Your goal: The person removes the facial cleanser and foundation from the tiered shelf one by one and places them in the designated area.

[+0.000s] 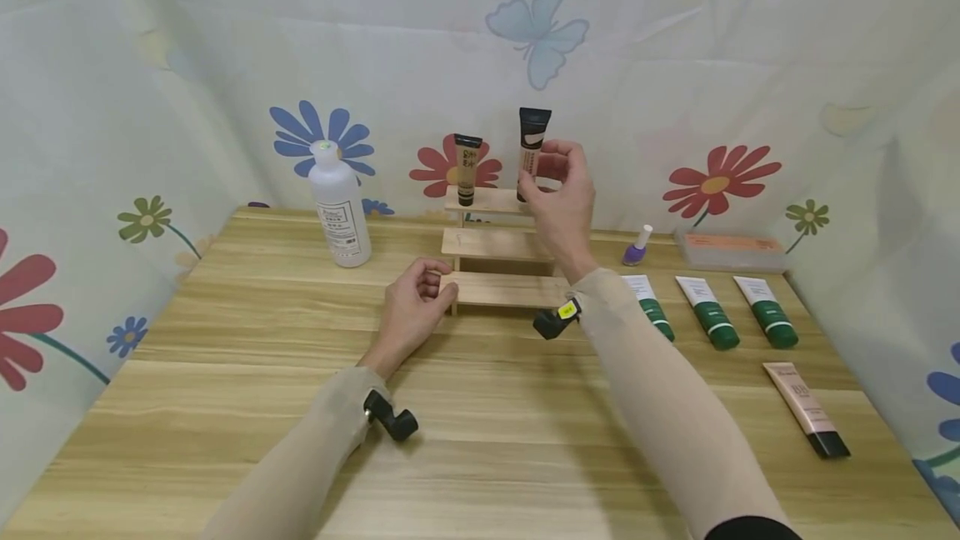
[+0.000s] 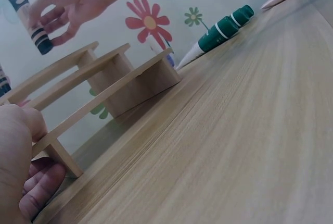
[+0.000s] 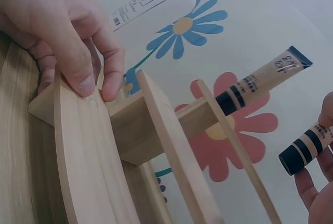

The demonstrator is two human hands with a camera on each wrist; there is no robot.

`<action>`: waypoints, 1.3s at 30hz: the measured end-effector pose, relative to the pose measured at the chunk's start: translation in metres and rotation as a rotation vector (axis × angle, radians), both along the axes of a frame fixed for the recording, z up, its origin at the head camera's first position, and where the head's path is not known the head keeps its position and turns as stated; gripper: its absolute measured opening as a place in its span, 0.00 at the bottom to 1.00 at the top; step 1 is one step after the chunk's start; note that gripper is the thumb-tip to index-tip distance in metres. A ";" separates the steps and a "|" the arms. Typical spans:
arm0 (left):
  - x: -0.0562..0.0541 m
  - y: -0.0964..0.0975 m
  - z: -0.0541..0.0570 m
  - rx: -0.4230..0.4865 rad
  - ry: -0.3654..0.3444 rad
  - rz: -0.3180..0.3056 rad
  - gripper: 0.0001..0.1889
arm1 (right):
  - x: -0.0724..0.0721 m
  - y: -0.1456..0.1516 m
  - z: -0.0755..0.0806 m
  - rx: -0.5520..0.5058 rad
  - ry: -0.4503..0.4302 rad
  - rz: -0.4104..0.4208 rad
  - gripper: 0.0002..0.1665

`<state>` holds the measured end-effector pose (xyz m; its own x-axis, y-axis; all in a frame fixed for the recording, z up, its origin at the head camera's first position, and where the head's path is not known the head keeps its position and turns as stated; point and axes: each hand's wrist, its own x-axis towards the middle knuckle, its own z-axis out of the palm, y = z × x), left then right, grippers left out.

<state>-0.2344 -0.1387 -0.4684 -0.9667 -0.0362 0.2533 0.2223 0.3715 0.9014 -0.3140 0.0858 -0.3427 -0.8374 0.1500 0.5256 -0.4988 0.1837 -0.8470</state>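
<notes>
Tube (image 1: 528, 158), cap (image 3: 294, 160) downward, is pinched in the right hand (image 1: 564, 205) near the top step (image 1: 491, 200) of the wooden rack (image 1: 495, 244), a hold that leaves it nearly upright. Lower and well apart, the left hand (image 1: 412, 307) grips the lowest step (image 1: 502, 290), likely for steadiness.

The worktop (image 1: 465, 440) is softly and evenly lit in the head view, a faint shadow being cast towards its front edge beside the right forearm (image 1: 671, 407); fine print on the held tube (image 1: 529, 158) is blurred. Both wrist views are dimmer and bluish, and in the right one the bottle (image 3: 156, 2) seems washed out.
</notes>
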 end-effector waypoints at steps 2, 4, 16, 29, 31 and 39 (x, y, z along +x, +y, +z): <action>0.000 0.000 0.000 0.003 0.003 -0.001 0.13 | 0.003 0.007 0.002 -0.005 0.016 -0.013 0.23; 0.000 0.000 0.000 0.008 0.006 -0.003 0.13 | 0.006 0.014 0.004 -0.011 0.033 -0.021 0.23; -0.001 -0.003 -0.002 0.011 0.002 -0.005 0.12 | 0.033 0.058 0.002 -0.017 0.079 -0.085 0.24; -0.002 -0.001 -0.001 0.023 -0.017 -0.011 0.13 | 0.081 0.129 -0.001 -0.010 0.032 -0.198 0.27; -0.002 -0.001 -0.001 0.020 -0.020 -0.007 0.13 | 0.087 0.138 -0.003 -0.011 0.010 -0.228 0.27; -0.001 -0.001 -0.001 0.013 -0.018 -0.005 0.13 | 0.112 0.174 -0.015 0.060 -0.004 -0.347 0.29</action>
